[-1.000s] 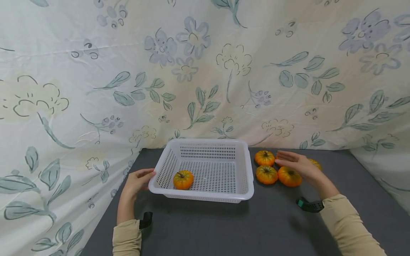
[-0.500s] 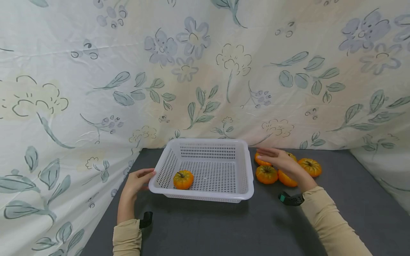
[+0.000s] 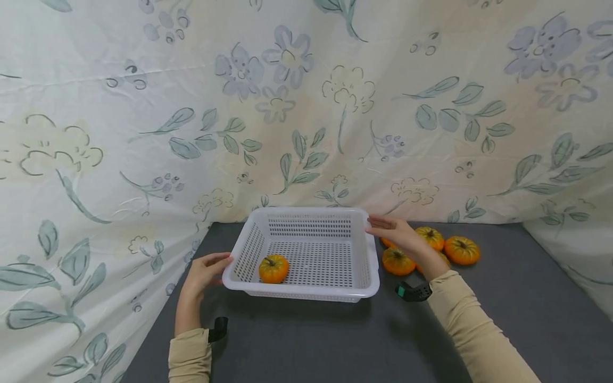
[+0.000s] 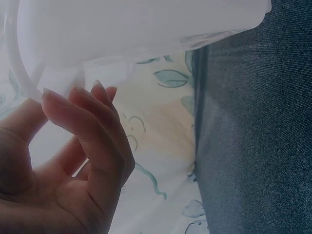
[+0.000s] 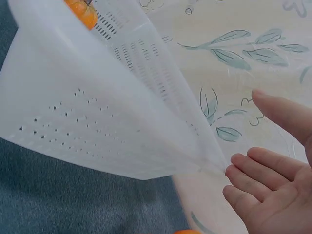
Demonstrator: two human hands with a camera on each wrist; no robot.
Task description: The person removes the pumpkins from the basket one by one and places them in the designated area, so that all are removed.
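Observation:
A white perforated plastic basket [image 3: 306, 294] stands on the dark table, with one small orange pumpkin [image 3: 274, 269] inside at its front left. My left hand [image 3: 206, 274] pinches the basket's left rim; the left wrist view shows the thumb and curled fingers [image 4: 92, 126] meeting at that rim. At the far right corner of the basket is my right hand [image 3: 399, 234], its fingers straight and the thumb spread away from them. In the right wrist view the fingertips [image 5: 234, 170] are right at the basket's edge, and nothing lies in the palm.
Several orange pumpkins sit right of the basket, among them a near one [image 3: 398, 261], a back one [image 3: 429, 238] and one farthest right [image 3: 462, 250]. My right forearm partly covers others. A floral cloth [image 3: 306, 106] hangs behind the dark table [image 3: 306, 340].
My right hand has moved left, from over the pumpkins to the basket's far right corner. The left hand, the basket and the pumpkin inside have stayed put.

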